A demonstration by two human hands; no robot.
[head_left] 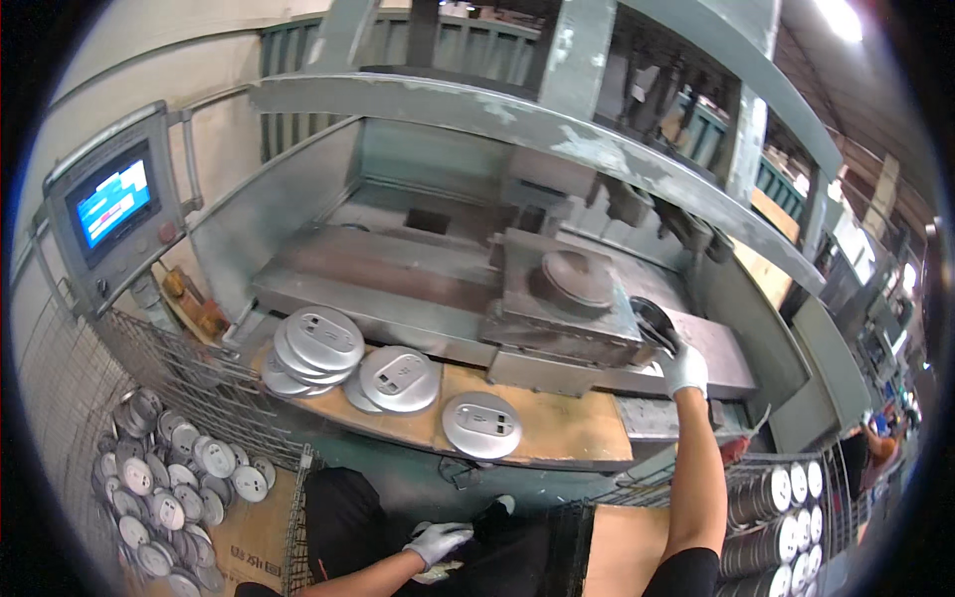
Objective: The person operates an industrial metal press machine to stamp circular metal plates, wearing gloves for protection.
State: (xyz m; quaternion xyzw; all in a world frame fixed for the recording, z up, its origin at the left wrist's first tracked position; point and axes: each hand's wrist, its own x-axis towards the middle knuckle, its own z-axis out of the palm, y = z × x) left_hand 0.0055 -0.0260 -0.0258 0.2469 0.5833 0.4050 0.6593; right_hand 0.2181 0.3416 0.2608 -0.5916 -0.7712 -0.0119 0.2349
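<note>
My right hand [684,370], in a white glove, reaches to the right side of the machine's fixture block. It grips the lower edge of a dark, round, dish-like piece [652,320]; the fingertips are partly hidden. On the block [567,323] sits a round, raised metal die [577,279]. My left hand [438,543], also gloved, lies low in front of my dark clothing with its fingers stretched out and nothing visible in them. Silvery round plates with small slots lie on a wooden board: a stack [323,340], an overlapping group [400,378] and a single plate [481,426].
A wire basket of loose round discs [169,488] stands at lower left. At lower right, another holds rows of stacked discs [776,527]. A control panel [114,204] with a lit screen is at left. A grey beam [448,104] crosses above the machine. People work far right.
</note>
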